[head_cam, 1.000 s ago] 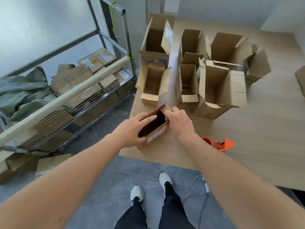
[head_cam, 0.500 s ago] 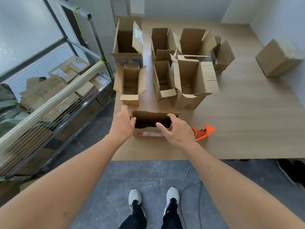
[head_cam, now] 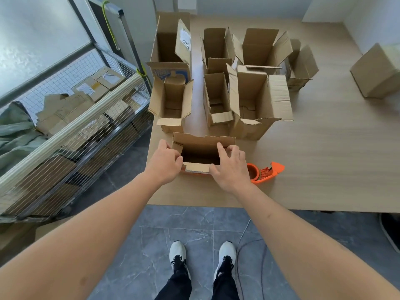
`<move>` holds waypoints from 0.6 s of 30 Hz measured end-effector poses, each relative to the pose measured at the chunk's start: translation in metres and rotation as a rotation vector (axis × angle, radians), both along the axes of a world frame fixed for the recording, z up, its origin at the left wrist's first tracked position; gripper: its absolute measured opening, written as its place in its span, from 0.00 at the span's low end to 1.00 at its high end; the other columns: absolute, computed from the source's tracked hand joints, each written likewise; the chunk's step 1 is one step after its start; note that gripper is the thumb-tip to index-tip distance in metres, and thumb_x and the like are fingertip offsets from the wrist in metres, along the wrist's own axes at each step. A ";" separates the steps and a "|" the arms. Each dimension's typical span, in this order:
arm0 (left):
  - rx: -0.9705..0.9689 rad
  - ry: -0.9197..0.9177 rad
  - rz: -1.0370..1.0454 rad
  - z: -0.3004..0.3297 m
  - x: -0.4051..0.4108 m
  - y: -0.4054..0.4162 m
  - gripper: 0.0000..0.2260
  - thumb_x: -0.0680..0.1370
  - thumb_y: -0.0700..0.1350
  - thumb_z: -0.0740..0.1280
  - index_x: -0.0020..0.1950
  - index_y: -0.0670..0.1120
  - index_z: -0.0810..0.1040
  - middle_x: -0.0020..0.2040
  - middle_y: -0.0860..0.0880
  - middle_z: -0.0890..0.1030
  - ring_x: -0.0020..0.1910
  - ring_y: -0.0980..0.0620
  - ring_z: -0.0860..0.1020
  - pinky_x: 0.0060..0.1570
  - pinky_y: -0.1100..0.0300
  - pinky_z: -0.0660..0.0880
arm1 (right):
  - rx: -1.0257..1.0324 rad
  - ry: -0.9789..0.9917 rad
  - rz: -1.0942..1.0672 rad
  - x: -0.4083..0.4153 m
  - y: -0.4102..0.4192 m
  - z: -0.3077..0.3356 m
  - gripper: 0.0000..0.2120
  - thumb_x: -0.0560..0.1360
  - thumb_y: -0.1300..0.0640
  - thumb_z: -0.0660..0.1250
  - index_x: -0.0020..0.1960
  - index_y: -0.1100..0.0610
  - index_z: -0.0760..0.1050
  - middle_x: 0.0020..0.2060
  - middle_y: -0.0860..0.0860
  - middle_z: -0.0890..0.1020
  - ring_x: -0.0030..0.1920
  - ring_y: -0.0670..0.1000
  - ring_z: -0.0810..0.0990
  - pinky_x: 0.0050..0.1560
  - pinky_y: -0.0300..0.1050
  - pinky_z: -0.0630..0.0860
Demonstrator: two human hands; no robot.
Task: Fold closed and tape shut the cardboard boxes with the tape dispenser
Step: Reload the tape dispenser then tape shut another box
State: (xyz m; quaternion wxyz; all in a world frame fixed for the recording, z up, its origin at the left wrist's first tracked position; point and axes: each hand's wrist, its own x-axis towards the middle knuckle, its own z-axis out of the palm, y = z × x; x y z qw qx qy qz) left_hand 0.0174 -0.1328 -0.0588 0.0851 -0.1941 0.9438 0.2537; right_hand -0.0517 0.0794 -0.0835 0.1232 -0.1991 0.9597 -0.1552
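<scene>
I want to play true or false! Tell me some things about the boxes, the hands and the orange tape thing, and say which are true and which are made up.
1. The small open cardboard box nearest the person is already taped shut. False: its top is open and dark inside.
2. The orange plastic tape dispenser lies on the wooden table, to the right of that box. True.
3. The right hand holds the tape dispenser. False: it touches the box's flaps; the dispenser lies untouched.
4. The left hand is at the box's left end. True.
5. One closed cardboard box sits far right on the table. True.
</scene>
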 end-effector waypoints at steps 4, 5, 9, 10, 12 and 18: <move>-0.112 -0.066 -0.123 0.004 0.002 0.006 0.18 0.84 0.54 0.60 0.58 0.44 0.83 0.61 0.48 0.67 0.55 0.48 0.73 0.58 0.47 0.77 | -0.141 -0.073 -0.019 0.004 0.004 0.003 0.46 0.73 0.22 0.55 0.82 0.45 0.47 0.70 0.53 0.64 0.67 0.53 0.67 0.61 0.52 0.76; -0.128 -0.072 -0.141 0.005 0.003 0.006 0.17 0.83 0.54 0.59 0.59 0.44 0.82 0.62 0.48 0.68 0.56 0.48 0.73 0.58 0.47 0.77 | -0.146 -0.069 -0.003 0.005 0.006 0.006 0.50 0.70 0.20 0.58 0.82 0.44 0.45 0.68 0.52 0.65 0.65 0.52 0.67 0.57 0.51 0.78; -0.166 -0.071 -0.177 0.004 0.007 0.005 0.15 0.82 0.49 0.62 0.63 0.44 0.81 0.66 0.48 0.68 0.55 0.48 0.74 0.57 0.50 0.78 | -0.178 0.021 0.005 0.004 0.010 0.011 0.47 0.75 0.34 0.68 0.82 0.42 0.41 0.57 0.52 0.66 0.53 0.51 0.71 0.44 0.46 0.78; -0.171 -0.071 -0.182 0.004 0.008 0.006 0.15 0.81 0.49 0.63 0.63 0.44 0.81 0.66 0.48 0.68 0.54 0.48 0.74 0.56 0.51 0.78 | -0.181 0.025 -0.034 0.003 0.009 0.013 0.43 0.78 0.37 0.67 0.82 0.43 0.44 0.55 0.51 0.66 0.51 0.51 0.71 0.43 0.45 0.76; -0.180 -0.066 -0.184 0.004 0.009 0.006 0.15 0.81 0.50 0.65 0.63 0.44 0.81 0.65 0.49 0.69 0.53 0.49 0.76 0.55 0.52 0.78 | -0.156 0.023 -0.105 0.000 0.006 0.018 0.33 0.81 0.41 0.65 0.81 0.47 0.57 0.55 0.51 0.65 0.53 0.52 0.70 0.45 0.46 0.77; -0.159 0.063 -0.097 0.010 0.009 0.006 0.18 0.77 0.48 0.73 0.63 0.46 0.73 0.58 0.48 0.73 0.48 0.45 0.78 0.46 0.53 0.78 | -0.149 0.084 -0.205 0.001 0.000 0.021 0.09 0.79 0.51 0.71 0.57 0.52 0.81 0.53 0.51 0.64 0.53 0.53 0.67 0.43 0.44 0.70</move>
